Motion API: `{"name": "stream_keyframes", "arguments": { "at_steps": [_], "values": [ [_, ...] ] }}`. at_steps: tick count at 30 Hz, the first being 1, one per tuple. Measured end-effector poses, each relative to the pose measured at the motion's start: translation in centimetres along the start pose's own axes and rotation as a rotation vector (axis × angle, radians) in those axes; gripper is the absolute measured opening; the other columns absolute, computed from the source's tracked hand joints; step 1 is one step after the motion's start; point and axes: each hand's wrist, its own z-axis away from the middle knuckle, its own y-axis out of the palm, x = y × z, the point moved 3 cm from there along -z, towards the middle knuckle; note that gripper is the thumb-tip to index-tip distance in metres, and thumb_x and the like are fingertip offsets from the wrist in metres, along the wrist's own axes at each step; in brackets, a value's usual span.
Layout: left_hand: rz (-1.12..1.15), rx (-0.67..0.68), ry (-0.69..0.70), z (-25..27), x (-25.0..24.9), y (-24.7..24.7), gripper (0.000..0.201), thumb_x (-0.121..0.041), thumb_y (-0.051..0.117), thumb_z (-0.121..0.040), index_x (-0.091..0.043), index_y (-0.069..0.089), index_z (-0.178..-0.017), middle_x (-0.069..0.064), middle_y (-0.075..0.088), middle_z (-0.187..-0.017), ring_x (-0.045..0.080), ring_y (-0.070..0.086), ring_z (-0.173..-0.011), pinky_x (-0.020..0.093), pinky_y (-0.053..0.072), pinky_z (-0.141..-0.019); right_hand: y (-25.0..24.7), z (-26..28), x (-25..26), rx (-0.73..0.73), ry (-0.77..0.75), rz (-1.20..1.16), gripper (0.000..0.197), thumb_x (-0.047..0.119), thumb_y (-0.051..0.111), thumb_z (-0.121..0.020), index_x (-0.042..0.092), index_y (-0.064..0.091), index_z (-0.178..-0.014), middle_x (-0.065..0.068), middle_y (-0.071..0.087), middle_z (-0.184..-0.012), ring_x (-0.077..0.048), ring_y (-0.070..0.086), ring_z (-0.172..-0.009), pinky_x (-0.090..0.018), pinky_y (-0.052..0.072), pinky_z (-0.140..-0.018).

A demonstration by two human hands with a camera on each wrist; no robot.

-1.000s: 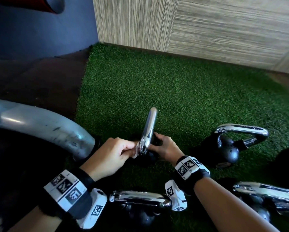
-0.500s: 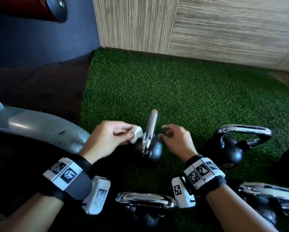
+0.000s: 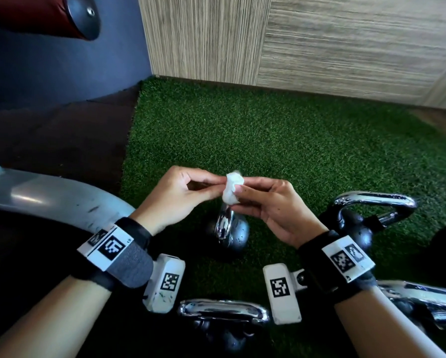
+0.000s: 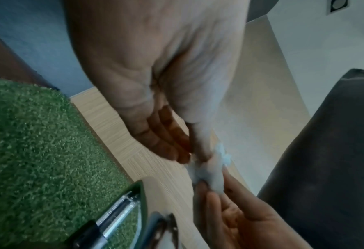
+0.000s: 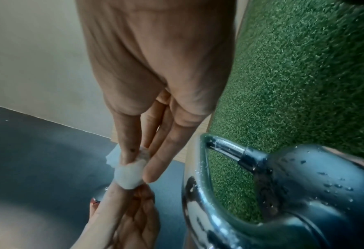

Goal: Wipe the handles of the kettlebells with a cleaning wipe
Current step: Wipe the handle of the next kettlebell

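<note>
The left hand and right hand both pinch one crumpled cleaning wipe, hiding the handle top of the kettlebell below. Four kettlebells are visible; two are cut off by the frame edge.

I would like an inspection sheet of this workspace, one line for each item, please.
Surface: green turf mat, dark floor to its left.
Job's things: crumpled white wipe held above the small kettlebell; three more kettlebells, right, near and far right.
Clutter: nothing seen.
Grippers: left hand and right hand both pinch the wipe; neither touches a handle.
Cables: nothing seen.
Surroundings: wood-look wall, grey curved machine part.
</note>
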Motion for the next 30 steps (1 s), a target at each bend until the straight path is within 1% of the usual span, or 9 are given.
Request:
{"name": "stream_keyframes", "arguments": {
  "at_steps": [3, 5, 7, 11, 14, 18, 23, 27, 30],
  "values": [
    [-0.147, 0.065, -0.038, -0.5, 2.1, -0.4, 0.039, -0.007, 0.072, -0.093, -0.032, 0.073, -0.122, -0.022, 0.076, -0.108, -0.008, 0.068, -0.099, 0.017, 0.051, -0.090, -1.8, -0.5, 0.2, -0.120, 0.019, -0.057, 0.021, 0.007, 0.077, -0.071, -0.003, 0.072, -0.089, -0.018, 0.076, -0.088, -0.024, 0.074, -0.077, -0.032, 0.065, -0.068],
    [-0.280, 0.068, -0.180, -0.7, 4.8, -0.8, 0.064, 0.007, 0.066, -0.088, -0.043, 0.064, -0.129, -0.020, 0.070, -0.121, 0.003, 0.067, -0.114, 0.033, 0.057, -0.094, -4.0, -1.5, -0.1, -0.277, 0.025, -0.103, 0.022, 0.003, 0.078, -0.075, -0.005, 0.071, -0.094, -0.021, 0.076, -0.096, -0.026, 0.075, -0.080, -0.034, 0.065, -0.069],
    [-0.386, 0.241, -0.366, 0.0, 8.2, 0.3, 0.085, 0.010, 0.067, -0.080, -0.036, 0.046, -0.147, -0.013, 0.054, -0.146, 0.014, 0.051, -0.137, 0.034, 0.050, -0.107, -5.9, -2.5, -1.2, -0.444, 0.042, -0.061, 0.021, -0.002, 0.075, -0.084, -0.007, 0.067, -0.102, -0.022, 0.074, -0.100, -0.027, 0.076, -0.081, -0.037, 0.065, -0.071],
    [-0.527, 0.551, -0.237, 1.7, 12.7, 5.2, 0.143, -0.045, 0.095, -0.058, -0.017, 0.002, -0.164, 0.000, 0.002, -0.171, 0.017, 0.002, -0.158, 0.039, 0.007, -0.129, -6.9, -5.6, -5.6, -0.510, 0.116, 0.196, 0.026, 0.000, 0.072, -0.089, -0.008, 0.064, -0.113, -0.019, 0.072, -0.101, -0.021, 0.072, -0.078, -0.030, 0.064, -0.064],
    [-0.425, 0.384, -0.300, 1.9, 11.2, 7.2, 0.129, -0.042, 0.094, -0.066, -0.016, 0.010, -0.160, -0.007, 0.018, -0.159, 0.017, 0.016, -0.152, 0.036, 0.014, -0.128, -6.8, -7.5, -8.3, -0.472, 0.132, 0.333, 0.028, 0.006, 0.077, -0.087, -0.008, 0.069, -0.110, -0.014, 0.074, -0.090, -0.020, 0.073, -0.073, -0.025, 0.060, -0.057],
    [-0.337, 0.196, -0.261, 2.0, 10.7, 7.7, 0.108, -0.035, 0.089, -0.073, -0.014, 0.021, -0.155, 0.007, 0.041, -0.154, 0.024, 0.041, -0.143, 0.043, 0.036, -0.120, -6.9, -8.3, -8.6, -0.489, 0.090, 0.470, 0.018, 0.011, 0.082, -0.084, 0.004, 0.076, -0.100, -0.011, 0.078, -0.082, -0.021, 0.075, -0.067, -0.033, 0.064, -0.067],
    [-0.311, 0.171, -0.259, 2.2, 11.5, 7.9, 0.107, -0.049, 0.084, -0.067, -0.033, 0.019, -0.151, 0.003, 0.041, -0.153, 0.020, 0.041, -0.144, 0.042, 0.035, -0.121, -6.2, -8.8, -7.1, -0.459, -0.029, 0.426, 0.006, 0.013, 0.082, -0.083, 0.016, 0.076, -0.086, -0.012, 0.079, -0.087, -0.024, 0.077, -0.072, -0.041, 0.063, -0.075],
    [-0.301, 0.201, -0.276, 2.1, 12.1, 7.7, 0.101, -0.054, 0.081, -0.066, -0.048, 0.016, -0.143, 0.004, 0.037, -0.156, 0.022, 0.037, -0.147, 0.046, 0.035, -0.121, -5.5, -8.3, -6.7, -0.441, -0.017, 0.438, 0.011, 0.005, 0.077, -0.087, 0.005, 0.074, -0.098, -0.010, 0.077, -0.085, -0.019, 0.074, -0.067, -0.032, 0.064, -0.070],
    [-0.334, 0.229, -0.302, 2.2, 12.1, 7.4, 0.095, -0.059, 0.080, -0.066, -0.060, 0.013, -0.133, 0.002, 0.033, -0.159, 0.024, 0.036, -0.147, 0.048, 0.035, -0.121, -5.6, -8.5, -5.7, -0.438, -0.012, 0.621, 0.007, 0.009, 0.081, -0.085, 0.015, 0.078, -0.089, -0.007, 0.079, -0.080, -0.022, 0.077, -0.067, -0.045, 0.065, -0.074]
  ]
}}
